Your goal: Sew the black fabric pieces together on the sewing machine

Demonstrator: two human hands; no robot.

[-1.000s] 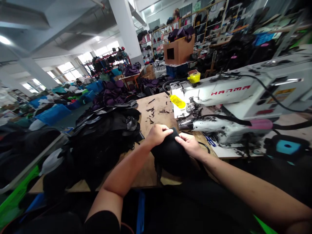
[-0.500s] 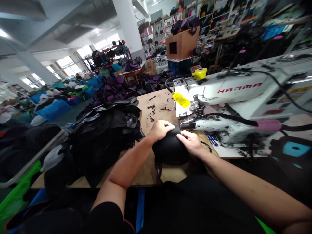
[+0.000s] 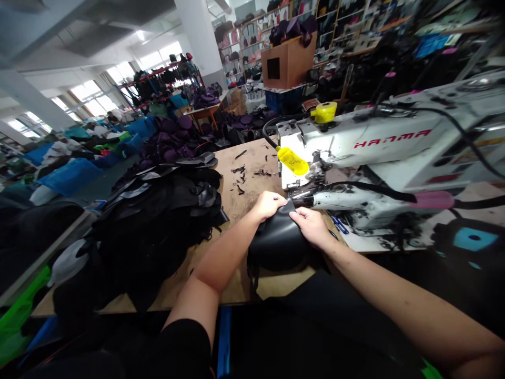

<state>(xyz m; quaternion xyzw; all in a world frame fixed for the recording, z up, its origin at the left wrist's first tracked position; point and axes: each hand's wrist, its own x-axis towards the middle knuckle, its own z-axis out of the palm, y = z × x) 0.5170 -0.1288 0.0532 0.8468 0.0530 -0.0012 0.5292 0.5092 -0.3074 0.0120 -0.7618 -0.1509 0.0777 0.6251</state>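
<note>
Left hand [image 3: 268, 205] and right hand [image 3: 313, 226] curl closed on the top edge of a black padded cup [image 3: 278, 246], which looks light and soft, best held by that rim.

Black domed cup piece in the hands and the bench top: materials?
The black domed cup piece looks like moulded foam under smooth synthetic cover: faint sheen, holds its curve. The bench top looks like bare wood board: pale tan, scuffed; exact type unclear.

My left hand [image 3: 268, 205] and right hand [image 3: 311, 226] hide part of the black padded piece [image 3: 278, 247], the dark scraps [image 3: 239, 170] are too small to make out, and the sewing machine [image 3: 394, 139] runs off-frame.
</note>
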